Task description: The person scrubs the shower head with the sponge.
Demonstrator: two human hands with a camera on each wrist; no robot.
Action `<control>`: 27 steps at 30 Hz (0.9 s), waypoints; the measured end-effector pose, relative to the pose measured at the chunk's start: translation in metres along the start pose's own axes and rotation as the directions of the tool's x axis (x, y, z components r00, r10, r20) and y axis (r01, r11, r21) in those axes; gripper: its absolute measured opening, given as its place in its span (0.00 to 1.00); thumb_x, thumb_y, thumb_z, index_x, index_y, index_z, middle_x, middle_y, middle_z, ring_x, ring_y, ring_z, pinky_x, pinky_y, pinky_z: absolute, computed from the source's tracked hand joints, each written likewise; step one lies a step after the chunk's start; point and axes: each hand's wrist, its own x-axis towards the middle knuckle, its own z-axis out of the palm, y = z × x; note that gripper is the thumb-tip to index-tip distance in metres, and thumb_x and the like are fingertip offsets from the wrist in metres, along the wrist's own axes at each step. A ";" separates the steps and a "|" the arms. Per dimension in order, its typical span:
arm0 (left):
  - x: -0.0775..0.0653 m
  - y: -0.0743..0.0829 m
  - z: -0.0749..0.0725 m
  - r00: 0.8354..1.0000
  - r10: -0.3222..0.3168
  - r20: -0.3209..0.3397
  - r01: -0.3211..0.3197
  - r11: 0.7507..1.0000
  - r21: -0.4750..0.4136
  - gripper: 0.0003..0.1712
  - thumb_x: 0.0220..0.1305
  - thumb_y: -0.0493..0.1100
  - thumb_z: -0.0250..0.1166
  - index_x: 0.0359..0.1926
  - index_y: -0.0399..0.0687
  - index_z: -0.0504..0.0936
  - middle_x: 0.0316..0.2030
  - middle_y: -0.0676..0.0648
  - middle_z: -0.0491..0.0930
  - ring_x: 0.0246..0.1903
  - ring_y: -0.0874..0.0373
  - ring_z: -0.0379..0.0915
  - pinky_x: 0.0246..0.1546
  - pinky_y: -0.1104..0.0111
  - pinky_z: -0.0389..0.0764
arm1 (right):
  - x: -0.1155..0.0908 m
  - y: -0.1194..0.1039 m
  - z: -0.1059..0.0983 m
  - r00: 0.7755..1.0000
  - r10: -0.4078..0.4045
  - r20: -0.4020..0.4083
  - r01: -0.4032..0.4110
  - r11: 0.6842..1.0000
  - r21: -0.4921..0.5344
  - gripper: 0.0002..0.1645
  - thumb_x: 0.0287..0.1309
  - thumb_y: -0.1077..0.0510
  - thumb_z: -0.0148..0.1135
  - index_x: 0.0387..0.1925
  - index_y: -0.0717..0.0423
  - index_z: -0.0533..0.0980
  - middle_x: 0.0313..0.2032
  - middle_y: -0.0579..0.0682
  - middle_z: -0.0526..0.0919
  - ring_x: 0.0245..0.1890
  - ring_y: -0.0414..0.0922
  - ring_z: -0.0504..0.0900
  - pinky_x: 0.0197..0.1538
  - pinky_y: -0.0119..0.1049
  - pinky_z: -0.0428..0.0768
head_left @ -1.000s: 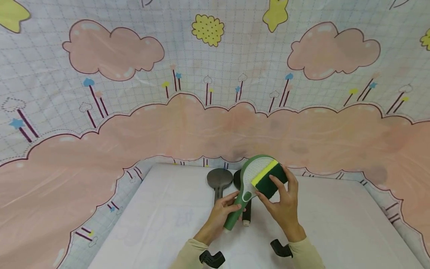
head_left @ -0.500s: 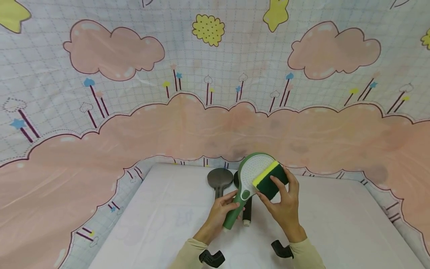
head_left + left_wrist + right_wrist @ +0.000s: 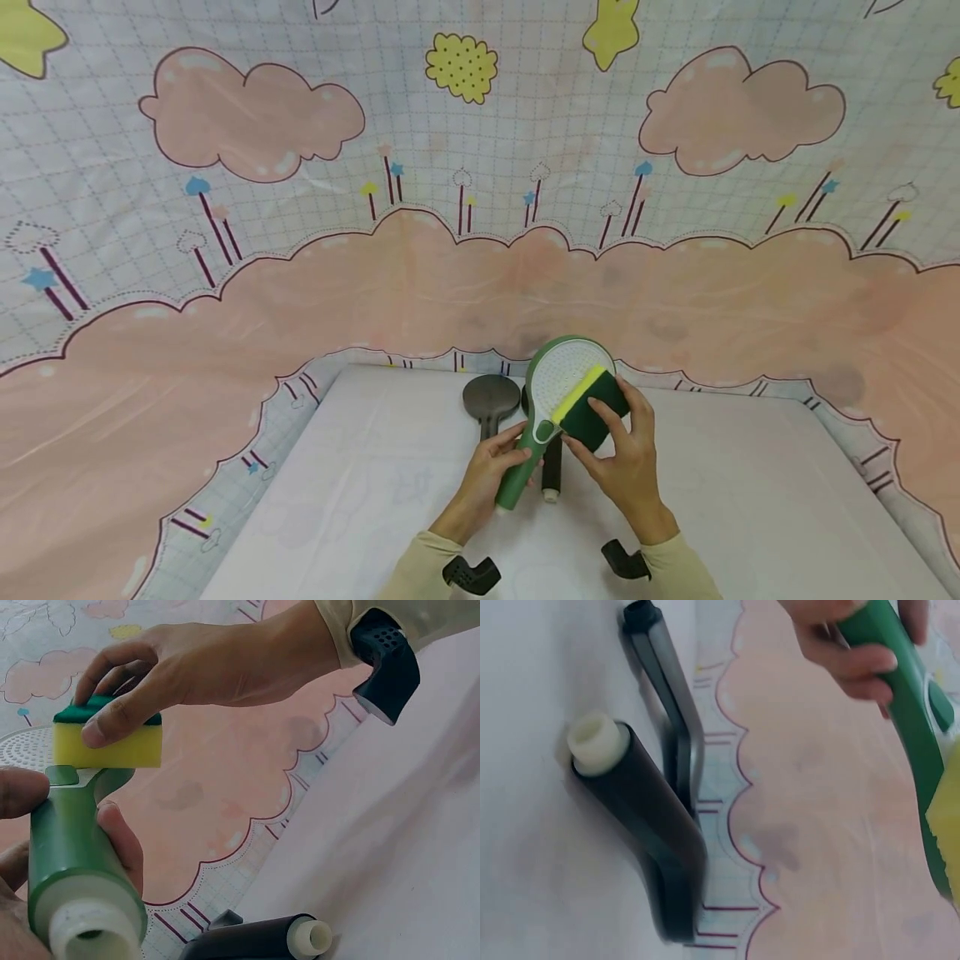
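Observation:
My left hand [image 3: 483, 471] grips a green shower head [image 3: 517, 475] by its handle, the white nozzle face tilted up. In the left wrist view the open threaded end of the handle points toward the camera. A sponge [image 3: 596, 412], yellow with a dark green scouring side, is pinched between the thumb and fingers of my right hand [image 3: 626, 454]. Its yellow side lies against the lower right of the nozzle face, close to the green button [image 3: 63, 775]. The right wrist view shows the sponge's yellow edge [image 3: 949, 817] beside the green handle.
A grey shower head [image 3: 491, 398] lies on the white table [image 3: 360, 483], left of my hands. Beside it lies a black shower head [image 3: 641, 802], partly hidden behind the green one in the head view. A cloud-patterned cloth [image 3: 480, 292] hangs behind the table.
The sponge has slid over the nozzle face, lately down and left toward the button. The green shower head has shifted slightly up and left, still in my left hand.

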 end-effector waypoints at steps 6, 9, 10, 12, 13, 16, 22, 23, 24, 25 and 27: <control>-0.001 0.000 0.000 1.000 0.008 0.020 -0.008 1.000 0.007 0.34 0.66 0.40 0.62 0.71 0.40 0.64 0.60 0.34 0.75 0.42 0.59 0.82 0.37 0.66 0.83 | 0.003 0.008 -0.008 0.997 0.074 -0.032 -0.074 0.997 -0.019 0.39 0.56 0.30 0.62 0.53 0.57 0.78 0.66 0.68 0.66 0.65 0.62 0.64 0.72 0.24 0.55; -0.001 0.000 0.001 1.000 0.007 0.027 -0.007 1.000 0.002 0.35 0.66 0.40 0.62 0.72 0.40 0.64 0.60 0.35 0.75 0.42 0.59 0.82 0.37 0.67 0.83 | 0.002 0.010 -0.010 0.996 0.086 -0.034 -0.086 0.996 -0.022 0.39 0.56 0.30 0.62 0.53 0.58 0.78 0.67 0.66 0.65 0.66 0.62 0.63 0.72 0.24 0.55; -0.001 0.000 0.001 1.000 0.006 0.028 -0.006 1.000 0.000 0.35 0.66 0.41 0.62 0.72 0.40 0.64 0.61 0.35 0.75 0.42 0.59 0.82 0.37 0.67 0.83 | 0.002 0.010 -0.010 0.996 0.088 -0.029 -0.089 0.996 -0.022 0.39 0.56 0.30 0.62 0.54 0.58 0.78 0.67 0.66 0.65 0.66 0.62 0.63 0.73 0.25 0.55; -0.002 0.001 0.001 1.000 0.001 0.027 -0.001 1.000 -0.001 0.34 0.66 0.41 0.62 0.72 0.41 0.64 0.61 0.35 0.75 0.42 0.59 0.82 0.38 0.67 0.83 | 0.001 0.010 -0.008 0.996 0.092 -0.022 -0.092 0.996 -0.020 0.39 0.56 0.30 0.62 0.54 0.57 0.78 0.68 0.66 0.65 0.66 0.61 0.63 0.72 0.25 0.55; -0.002 0.001 0.001 1.000 0.003 0.028 -0.003 1.000 -0.002 0.34 0.66 0.41 0.62 0.72 0.41 0.64 0.61 0.35 0.75 0.42 0.60 0.82 0.38 0.67 0.83 | 0.001 0.009 -0.007 0.996 0.093 -0.015 -0.094 0.995 -0.017 0.39 0.56 0.30 0.62 0.54 0.57 0.78 0.67 0.66 0.65 0.66 0.61 0.63 0.72 0.25 0.55; -0.002 0.001 0.001 0.999 0.013 0.033 -0.013 1.000 -0.001 0.34 0.67 0.42 0.62 0.72 0.41 0.63 0.60 0.34 0.75 0.43 0.60 0.82 0.38 0.67 0.83 | -0.001 0.005 -0.004 0.996 0.086 0.006 -0.086 0.996 -0.010 0.39 0.56 0.29 0.62 0.54 0.56 0.78 0.67 0.66 0.65 0.66 0.61 0.64 0.72 0.24 0.55; -0.002 0.002 0.003 0.999 0.015 0.040 -0.014 1.000 -0.025 0.35 0.68 0.42 0.61 0.72 0.40 0.62 0.60 0.34 0.75 0.44 0.59 0.81 0.40 0.69 0.82 | -0.002 -0.002 0.001 0.999 0.037 0.031 -0.037 0.999 0.017 0.38 0.57 0.30 0.62 0.54 0.56 0.78 0.66 0.67 0.66 0.64 0.63 0.65 0.72 0.23 0.55; -0.002 0.002 0.003 0.999 0.010 0.039 -0.009 1.000 -0.030 0.34 0.68 0.42 0.61 0.72 0.41 0.62 0.60 0.34 0.75 0.45 0.59 0.81 0.40 0.69 0.82 | -0.003 -0.003 0.001 0.999 0.033 0.032 -0.034 0.999 0.021 0.38 0.57 0.31 0.62 0.54 0.56 0.78 0.66 0.67 0.66 0.64 0.63 0.65 0.72 0.23 0.55; -0.002 0.003 0.003 0.999 0.009 0.038 -0.008 0.999 -0.035 0.34 0.69 0.42 0.61 0.72 0.40 0.62 0.60 0.34 0.74 0.45 0.59 0.81 0.40 0.69 0.82 | -0.003 -0.004 0.001 0.999 0.030 0.033 -0.031 0.999 0.025 0.38 0.57 0.31 0.62 0.54 0.56 0.78 0.66 0.67 0.66 0.63 0.63 0.65 0.72 0.23 0.56; -0.002 0.002 0.003 0.999 0.007 0.035 -0.006 0.999 -0.038 0.34 0.69 0.42 0.60 0.72 0.40 0.62 0.61 0.34 0.74 0.45 0.59 0.81 0.40 0.69 0.82 | -0.003 -0.005 0.002 0.999 0.030 0.034 -0.031 0.999 0.028 0.38 0.57 0.31 0.62 0.54 0.56 0.78 0.66 0.67 0.66 0.63 0.63 0.65 0.72 0.23 0.56; -0.002 0.002 0.003 0.999 0.008 0.035 -0.007 0.999 -0.038 0.34 0.70 0.41 0.59 0.73 0.40 0.61 0.61 0.34 0.74 0.46 0.58 0.81 0.40 0.69 0.82 | -0.004 -0.006 0.002 0.999 0.033 0.040 -0.034 0.999 0.033 0.38 0.57 0.30 0.62 0.54 0.56 0.78 0.66 0.67 0.66 0.63 0.63 0.65 0.72 0.23 0.56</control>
